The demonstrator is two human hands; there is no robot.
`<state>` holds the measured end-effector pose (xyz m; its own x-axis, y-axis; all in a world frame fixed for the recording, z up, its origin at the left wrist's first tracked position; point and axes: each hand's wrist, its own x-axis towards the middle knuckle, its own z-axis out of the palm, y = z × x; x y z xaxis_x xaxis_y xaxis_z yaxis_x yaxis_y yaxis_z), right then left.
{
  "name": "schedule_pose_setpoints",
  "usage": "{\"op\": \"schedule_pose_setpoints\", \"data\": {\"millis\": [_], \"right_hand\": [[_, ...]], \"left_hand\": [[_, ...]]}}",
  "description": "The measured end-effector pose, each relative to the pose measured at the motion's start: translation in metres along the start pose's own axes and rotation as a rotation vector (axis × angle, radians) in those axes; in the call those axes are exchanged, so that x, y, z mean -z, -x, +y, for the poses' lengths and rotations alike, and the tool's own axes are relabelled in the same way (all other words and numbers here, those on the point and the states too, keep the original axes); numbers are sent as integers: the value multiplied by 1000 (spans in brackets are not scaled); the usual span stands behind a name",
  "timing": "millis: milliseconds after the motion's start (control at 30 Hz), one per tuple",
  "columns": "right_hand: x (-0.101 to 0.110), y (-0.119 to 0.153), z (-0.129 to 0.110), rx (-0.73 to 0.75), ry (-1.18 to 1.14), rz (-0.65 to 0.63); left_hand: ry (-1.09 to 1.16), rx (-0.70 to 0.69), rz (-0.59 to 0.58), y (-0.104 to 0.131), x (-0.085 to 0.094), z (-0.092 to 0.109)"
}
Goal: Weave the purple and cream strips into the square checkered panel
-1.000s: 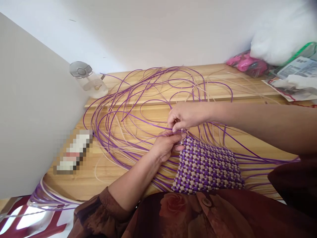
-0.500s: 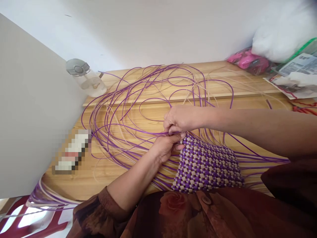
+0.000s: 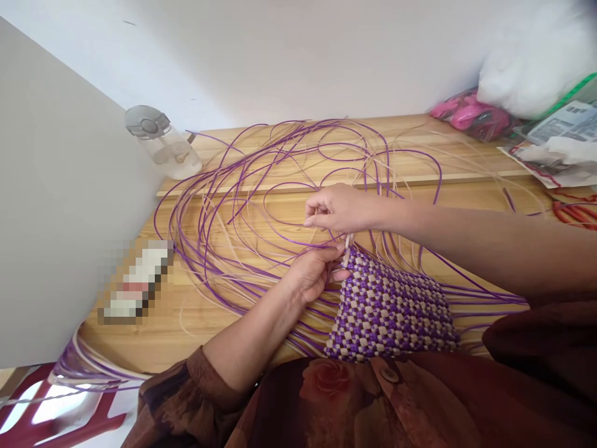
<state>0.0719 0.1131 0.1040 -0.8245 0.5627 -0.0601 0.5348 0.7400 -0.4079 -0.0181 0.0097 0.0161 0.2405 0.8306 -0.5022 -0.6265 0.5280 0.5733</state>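
A purple and beige woven piece lies close to my body, with long plastic strands running out from its sides. At its upper left corner, my left hand is closed, thumb and fingers pinching the edge. Just above that corner is my right hand, its fingertips pinched together on a strand that is mostly hidden by the hand. A pale beige strand stands up from the corner towards my right hand. Loose purple strands curl in wide loops beyond both hands.
A clear water bottle with a grey lid stands at the back left. A blurred-out object lies on the wooden table. Red-handled scissors, papers and a bag of pink material are on the right.
My right hand has lifted up and away from the corner, and a beige strand now shows between the hands. My left hand keeps its hold on the edge.
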Motion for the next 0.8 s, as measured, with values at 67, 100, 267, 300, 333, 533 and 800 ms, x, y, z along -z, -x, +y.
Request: {"op": "schedule_pose_setpoints", "data": {"millis": [67,100,267,300,333,533,800], "right_hand": [[4,8,3,14,-4,60],[7,14,5,36,-11,54],[9,56,10,113,-68,-84],[7,63,9,128,-65,-75],[4,67,8,136,-58,-56],[-9,61,5,50,29,-10],[20,10,-28,133,-585,-109]], "left_hand": [[-3,-5,7,-1,1,-1],[-2,-13,12,-1,1,-1],[-3,-52,9,-2,1,-3],[-10,-59,9,-2,1,-3],[-16,-68,7,-2,1,-4],[-1,-110,13,-3,2,-6],[-15,-71,24,-1,0,-3]]}}
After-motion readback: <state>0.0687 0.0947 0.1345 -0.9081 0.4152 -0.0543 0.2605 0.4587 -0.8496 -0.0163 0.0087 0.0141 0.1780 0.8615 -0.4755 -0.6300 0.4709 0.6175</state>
